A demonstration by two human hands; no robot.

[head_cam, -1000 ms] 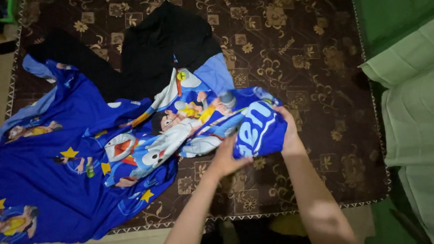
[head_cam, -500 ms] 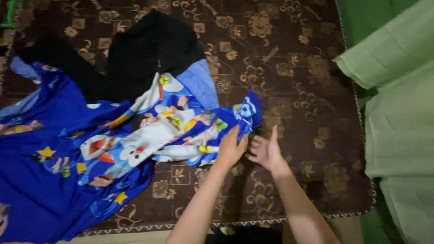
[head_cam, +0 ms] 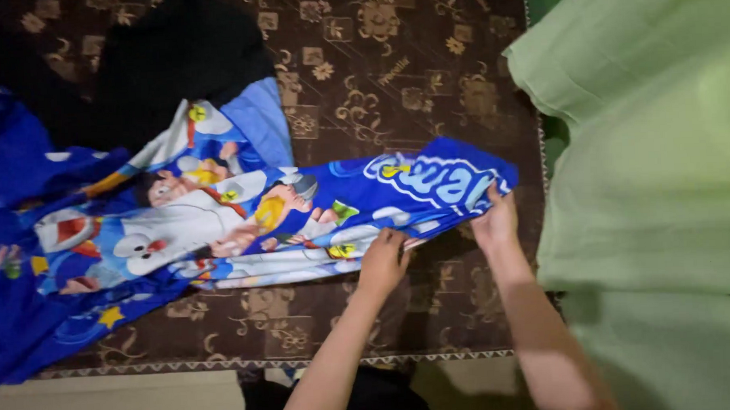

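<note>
Dim indoor light, upper left of the frame sank into near-black shadow, green fabric at right caught the most light and looked slightly washed out, soft motion blur throughout, carpet pattern smeared, colours oversaturated, shadow beneath the forearms at bottom centre.

A brown rug with a pale floral and square pattern covers the floor, its fringed near edge running along a strip of bare pale floor. On the rug lies a blue cartoon-print sheet, bunched at the left and stretched out toward the right. A black cloth lies beside it at the far left, partly under it. A green fabric overlaps the rug's right edge.
</note>
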